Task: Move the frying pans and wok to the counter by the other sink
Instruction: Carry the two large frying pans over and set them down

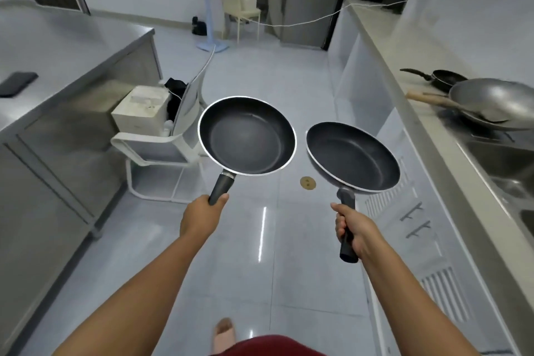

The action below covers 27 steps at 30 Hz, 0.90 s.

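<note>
Two black nonstick frying pans are carried level, apart to avoid clashing: one gripped by the left hand (202, 211), one by the right hand (354, 230). The steel wok (491, 102) rests on the counter (404, 46) at two o'clock, presumably awaiting transfer.

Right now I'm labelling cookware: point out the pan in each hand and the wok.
left-hand frying pan (245, 136): head view, middle of its dark inside.
right-hand frying pan (354, 157): head view, middle of its dark inside.
wok (495, 102): head view, grey inner bowl.
</note>
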Tool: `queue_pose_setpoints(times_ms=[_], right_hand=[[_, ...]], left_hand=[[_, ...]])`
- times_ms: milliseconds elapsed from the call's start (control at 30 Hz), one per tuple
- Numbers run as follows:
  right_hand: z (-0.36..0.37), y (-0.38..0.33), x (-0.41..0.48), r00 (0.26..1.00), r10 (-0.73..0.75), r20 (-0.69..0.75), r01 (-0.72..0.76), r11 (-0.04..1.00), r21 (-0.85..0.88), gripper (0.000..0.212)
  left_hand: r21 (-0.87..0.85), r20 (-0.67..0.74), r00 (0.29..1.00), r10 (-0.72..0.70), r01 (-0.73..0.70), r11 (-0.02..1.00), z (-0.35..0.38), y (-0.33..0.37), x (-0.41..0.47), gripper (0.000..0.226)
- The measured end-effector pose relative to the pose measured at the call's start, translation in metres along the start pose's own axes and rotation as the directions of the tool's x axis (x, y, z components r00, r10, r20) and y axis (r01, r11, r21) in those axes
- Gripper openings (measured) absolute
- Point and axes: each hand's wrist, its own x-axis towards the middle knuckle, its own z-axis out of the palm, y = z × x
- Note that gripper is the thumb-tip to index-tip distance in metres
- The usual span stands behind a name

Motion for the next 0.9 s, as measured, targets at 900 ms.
queue_pose_setpoints(times_ms=[900], right_hand=[[0.121,-0.364,0.371,0.989,-0.074,-0.124,0.083,0.994,0.069,0.032]], left_hand=[[-0.072,0.139,0.988,0.069,-0.059,0.996,0.155,0.303,0.489,0.051]])
